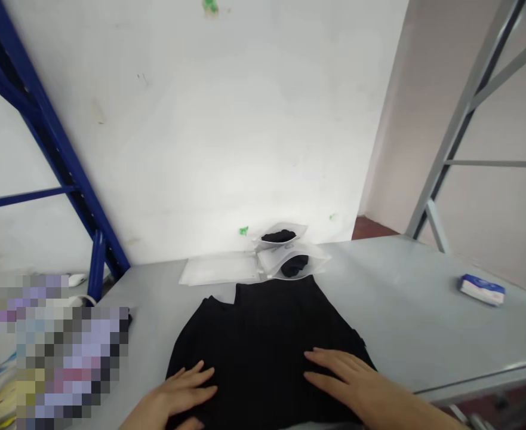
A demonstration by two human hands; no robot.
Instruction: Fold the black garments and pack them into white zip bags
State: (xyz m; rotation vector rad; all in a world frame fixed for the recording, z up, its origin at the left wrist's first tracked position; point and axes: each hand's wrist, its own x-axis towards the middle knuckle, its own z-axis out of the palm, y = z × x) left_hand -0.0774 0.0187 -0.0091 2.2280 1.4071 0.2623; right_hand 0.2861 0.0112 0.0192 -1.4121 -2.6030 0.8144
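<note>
one black garment (263, 334), matte soft cloth, narrow at its far end and flaring toward the near edge, lies flat at the near centre of the smooth grey table (415, 310). two hands rest on it: left hand (180, 391) on the near left part, right hand (347, 376) on the near right part, both palm down, fingers spread and flat, gripping nothing. three clear plastic bags lie just beyond the garment: one flat bag (220, 270) to the left, two filled bags (296, 264) each holding a dark folded piece. one rectangular blue and white packet (482, 289) lies far right. one blue metal rack (65, 167) stands left, one grey rack (460, 119) right.
</note>
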